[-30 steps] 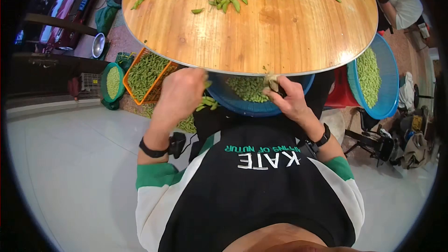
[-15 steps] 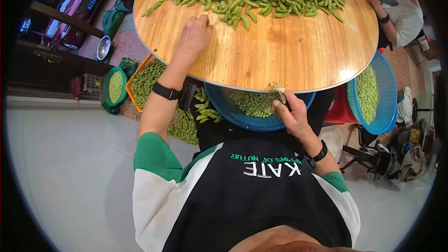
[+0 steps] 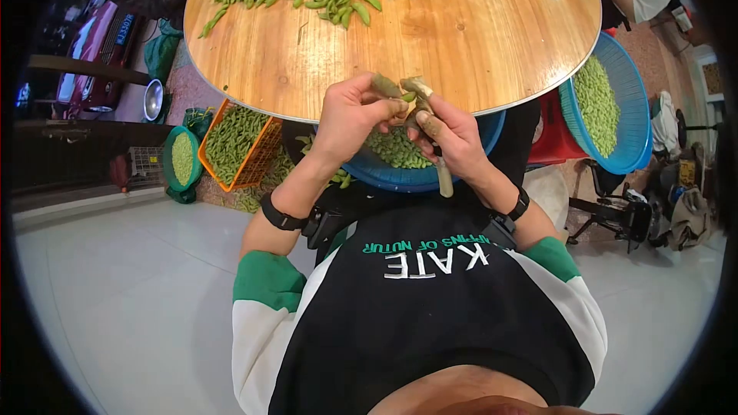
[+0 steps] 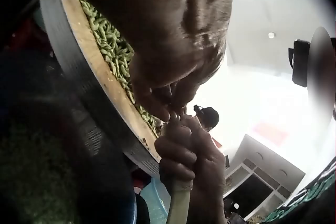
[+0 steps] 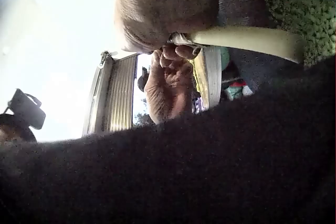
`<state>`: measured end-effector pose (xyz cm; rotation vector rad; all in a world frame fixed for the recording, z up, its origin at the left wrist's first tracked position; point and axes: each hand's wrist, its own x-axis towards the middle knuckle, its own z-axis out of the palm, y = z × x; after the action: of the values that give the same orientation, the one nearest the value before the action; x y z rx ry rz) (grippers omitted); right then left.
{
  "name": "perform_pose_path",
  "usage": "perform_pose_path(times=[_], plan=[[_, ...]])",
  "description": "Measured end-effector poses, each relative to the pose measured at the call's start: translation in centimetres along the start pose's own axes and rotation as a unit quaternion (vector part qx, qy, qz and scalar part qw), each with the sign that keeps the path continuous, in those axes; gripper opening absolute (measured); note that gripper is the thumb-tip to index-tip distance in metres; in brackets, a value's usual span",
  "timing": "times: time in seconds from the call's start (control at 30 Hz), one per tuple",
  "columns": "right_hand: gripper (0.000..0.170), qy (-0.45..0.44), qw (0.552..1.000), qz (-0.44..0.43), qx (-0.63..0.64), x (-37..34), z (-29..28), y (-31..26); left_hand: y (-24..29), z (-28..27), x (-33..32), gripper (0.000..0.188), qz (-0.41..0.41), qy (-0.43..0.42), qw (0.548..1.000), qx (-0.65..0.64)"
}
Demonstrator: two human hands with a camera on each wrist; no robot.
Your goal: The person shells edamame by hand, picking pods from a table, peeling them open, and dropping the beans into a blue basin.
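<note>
Green pod [image 3: 408, 97], pinched between left fingers [image 3: 383, 111], just beside right fingers [image 3: 435, 127] curled round pale handle [image 3: 444, 179]

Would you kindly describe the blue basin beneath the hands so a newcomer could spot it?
Start at the big wooden table and find its curved near edge. Below the left hand and right hand sits the blue basin, holding green beans; unlike the blue tub farther right, it lies before the black shirtfront.

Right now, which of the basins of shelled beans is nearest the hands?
The blue basin partly under the table, below the left hand and right hand. The other blue basin stands off right; the green basin is far left.
</note>
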<state>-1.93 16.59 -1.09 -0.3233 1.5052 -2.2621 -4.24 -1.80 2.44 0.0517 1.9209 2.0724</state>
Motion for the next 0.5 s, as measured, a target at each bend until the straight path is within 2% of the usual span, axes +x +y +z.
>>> perform_pose_path(times=[0.07,0.13,0.2,0.3,0.5], plan=[[0.03,-0.009,1.0,-0.005,0.0,-0.15,-0.07,0.01,-0.25,-0.02,-0.08,0.007,-0.016,0.018,1.0,0.018],[0.029,-0.016,1.0,-0.009,-0.001,-0.44,-0.18,-0.06,-0.55,0.26,-0.41,0.007,-0.002,-0.007,1.0,0.001],[0.027,-0.051,0.992,0.01,0.115,-0.3,-0.31,-0.43,-0.64,0.27,-0.38,0.008,0.003,-0.005,1.0,0.0],[0.027,-0.061,0.986,0.032,0.154,-0.27,-0.68,-0.64,-0.65,0.32,-0.54,0.01,0.015,-0.012,1.0,0.008],[0.032,-0.056,0.987,0.038,0.143,-0.47,-0.9,-0.96,-0.89,0.58,-0.57,0.011,0.052,-0.022,0.998,0.021]])
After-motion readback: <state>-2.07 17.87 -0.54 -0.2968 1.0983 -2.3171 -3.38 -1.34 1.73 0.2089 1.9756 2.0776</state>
